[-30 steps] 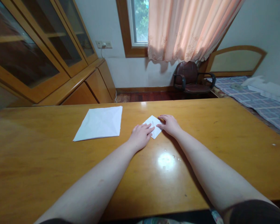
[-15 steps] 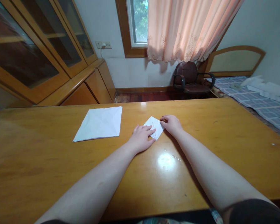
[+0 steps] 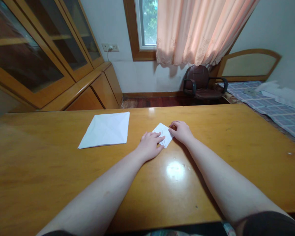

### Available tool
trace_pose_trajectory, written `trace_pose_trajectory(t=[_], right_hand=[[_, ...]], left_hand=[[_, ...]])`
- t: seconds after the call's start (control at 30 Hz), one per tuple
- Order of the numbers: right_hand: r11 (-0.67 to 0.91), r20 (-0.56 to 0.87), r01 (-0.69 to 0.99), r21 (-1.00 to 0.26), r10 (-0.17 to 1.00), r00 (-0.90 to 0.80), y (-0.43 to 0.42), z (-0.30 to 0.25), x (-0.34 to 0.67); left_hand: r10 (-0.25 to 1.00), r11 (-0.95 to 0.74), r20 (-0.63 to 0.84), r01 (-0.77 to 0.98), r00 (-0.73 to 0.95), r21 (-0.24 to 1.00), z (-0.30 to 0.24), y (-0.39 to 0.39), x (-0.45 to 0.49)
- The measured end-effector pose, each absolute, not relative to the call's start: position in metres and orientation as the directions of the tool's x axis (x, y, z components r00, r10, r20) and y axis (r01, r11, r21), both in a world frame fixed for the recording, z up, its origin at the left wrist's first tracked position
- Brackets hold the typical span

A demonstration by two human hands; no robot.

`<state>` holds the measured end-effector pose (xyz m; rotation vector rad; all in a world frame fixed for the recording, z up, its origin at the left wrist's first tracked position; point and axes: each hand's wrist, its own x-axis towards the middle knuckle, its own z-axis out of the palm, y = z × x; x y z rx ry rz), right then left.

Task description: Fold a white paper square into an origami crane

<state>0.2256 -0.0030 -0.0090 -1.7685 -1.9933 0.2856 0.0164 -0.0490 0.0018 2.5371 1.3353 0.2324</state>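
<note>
A small piece of folded white paper (image 3: 168, 135) lies on the wooden table in front of me, turned like a diamond with crease lines or flap edges on its face. My left hand (image 3: 150, 145) rests flat over its left side, fingers spread and pressing it down. At the paper's right corner, my right hand (image 3: 182, 131) is closed, with thumb and forefinger pinching the edge. The left corner is hidden under my left fingers. Off to the left lies a larger white sheet stack (image 3: 107, 128) with faint creases.
The table (image 3: 64, 173) has a glossy top with a few small drops or specks near the light reflection. Beyond it stand a brown armchair (image 3: 198, 82), a bed (image 3: 267, 101) at right and a glass-door cabinet (image 3: 71, 88) at left.
The whole view has shifted very slightly. Both hands keep nearly the same place on the folded paper.
</note>
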Motion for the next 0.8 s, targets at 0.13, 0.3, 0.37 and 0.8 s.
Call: trace_pose_trajectory(t=[0.13,0.3,0.37,0.8], right_hand=[[0.151,0.195,0.869,-0.472,0.979,-0.064,-0.0005,-0.0114,0.2271],[0.438,0.314,0.704,-0.560,0.898,-0.309,-0.0030,-0.0101,0.2253],[0.552,0.289,0.624,-0.552,0.830,-0.478,-0.0051,-0.0107,0.2234],[0.580,0.138,0.697,-0.422,0.800,-0.583,-0.0090,-0.0099,0.2191]], left_hand=[[0.834,-0.531,0.026,0.787,0.552,0.314,0.0001,-0.0484,0.0162],[0.842,-0.518,0.040,0.788,0.537,0.331,0.0011,-0.0474,0.0170],[0.853,-0.504,0.048,0.795,0.520,0.336,0.0023,-0.0474,0.0178],[0.879,-0.467,0.106,0.792,0.465,0.393,0.0008,-0.0486,0.0211]])
